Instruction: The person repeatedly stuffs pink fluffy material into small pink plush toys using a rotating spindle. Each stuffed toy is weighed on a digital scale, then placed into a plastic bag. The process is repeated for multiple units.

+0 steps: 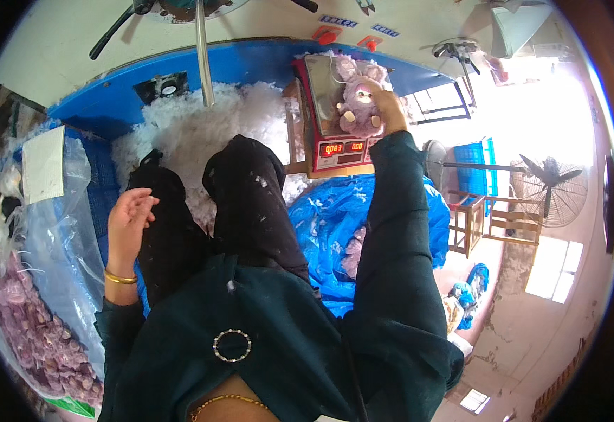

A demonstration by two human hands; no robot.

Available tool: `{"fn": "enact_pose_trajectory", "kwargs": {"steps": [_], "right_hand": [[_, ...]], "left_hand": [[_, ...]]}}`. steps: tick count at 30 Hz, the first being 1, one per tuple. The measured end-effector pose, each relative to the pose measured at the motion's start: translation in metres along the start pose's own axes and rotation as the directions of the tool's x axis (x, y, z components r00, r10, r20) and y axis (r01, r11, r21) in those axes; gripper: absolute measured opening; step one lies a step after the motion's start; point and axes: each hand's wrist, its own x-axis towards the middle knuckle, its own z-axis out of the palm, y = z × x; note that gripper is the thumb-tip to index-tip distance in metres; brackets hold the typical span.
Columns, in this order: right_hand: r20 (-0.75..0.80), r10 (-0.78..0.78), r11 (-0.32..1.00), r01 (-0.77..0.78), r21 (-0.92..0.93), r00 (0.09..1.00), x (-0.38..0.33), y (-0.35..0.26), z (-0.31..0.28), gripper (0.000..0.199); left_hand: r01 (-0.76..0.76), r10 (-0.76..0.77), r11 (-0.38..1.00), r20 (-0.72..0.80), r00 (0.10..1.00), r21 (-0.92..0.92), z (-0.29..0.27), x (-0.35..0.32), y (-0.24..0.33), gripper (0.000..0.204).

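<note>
The right hand (392, 112) grips the plush toy (363, 124), positioned on the metal plate (325, 102) of the scale (340, 162). The left hand (130, 218) is empty, fingers loosely bent, near the left leg (170, 214).

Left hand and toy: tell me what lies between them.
Between the left hand and the toy, the head view shows the black-trousered knees, white fluff and part of the scale.
</note>
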Motion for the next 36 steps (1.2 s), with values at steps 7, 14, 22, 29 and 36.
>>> {"fn": "enact_pose_trajectory", "kwargs": {"steps": [7, 14, 22, 29, 36], "right_hand": [[0.461, -0.528, 0.717, 0.665, -0.207, 0.713, -0.113, -0.036, 0.077, 0.031], [0.517, -0.217, 0.817, 0.444, -0.367, 0.828, -0.136, 0.068, 0.042, 0.02], [0.438, 0.189, 0.833, 0.092, -0.546, 0.879, -0.098, 0.105, 0.017, 0.025], [0.315, 0.465, 0.767, -0.199, -0.61, 0.828, -0.101, 0.114, -0.034, 0.03], [0.736, -0.206, 0.954, 0.3, 0.003, 0.645, -0.198, -0.073, 0.112, 0.029]], "left_hand": [[0.039, -0.052, 0.995, -0.132, 0.99, -0.097, -0.012, -0.028, -0.009, 0.018], [0.33, 0.403, 0.721, -0.756, 0.516, 0.61, -0.154, -0.103, -0.133, 0.034], [0.807, 0.035, 0.577, -0.983, -0.177, -0.125, -0.286, -0.234, -0.201, 0.086], [0.877, -0.094, 0.476, -0.995, -0.02, -0.063, -0.315, -0.215, -0.207, 0.054], [0.328, 0.145, 0.897, -0.899, 0.413, 0.296, -0.167, -0.152, -0.11, 0.026]]}}
